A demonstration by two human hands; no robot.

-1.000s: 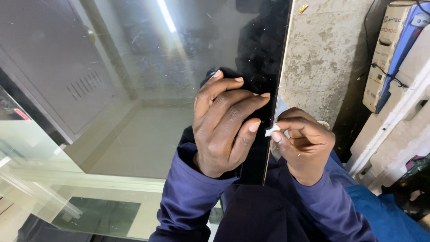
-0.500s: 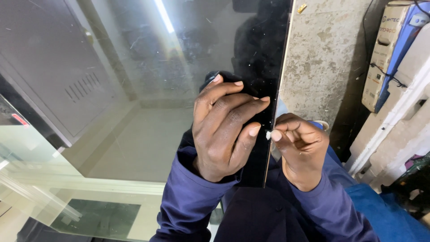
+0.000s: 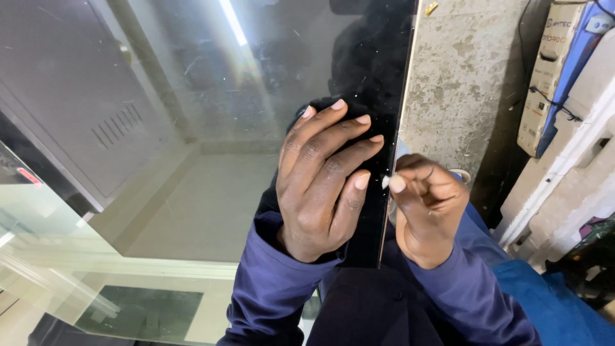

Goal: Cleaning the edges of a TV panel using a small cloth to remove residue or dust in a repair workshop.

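A large dark glossy glass panel (image 3: 211,128) fills most of the view and mirrors a ceiling light and walls. My left hand (image 3: 323,182) lies flat on its face near the right edge, fingers spread and pointing up. My right hand (image 3: 426,205) is curled just past that edge, pinching a small white piece (image 3: 386,182) between thumb and forefinger and holding it against the thin light rim (image 3: 400,109) of the panel. Both arms wear blue sleeves.
A stained concrete surface (image 3: 461,83) lies behind the panel's right edge. A cream box with a dark cable (image 3: 548,77) and a white block (image 3: 576,186) stand at the right. Blue cloth (image 3: 564,307) lies at the lower right.
My right hand has drawn slightly lower along the panel's edge and its fingers have curled tighter around the white piece. My left hand stays flat on the glass.
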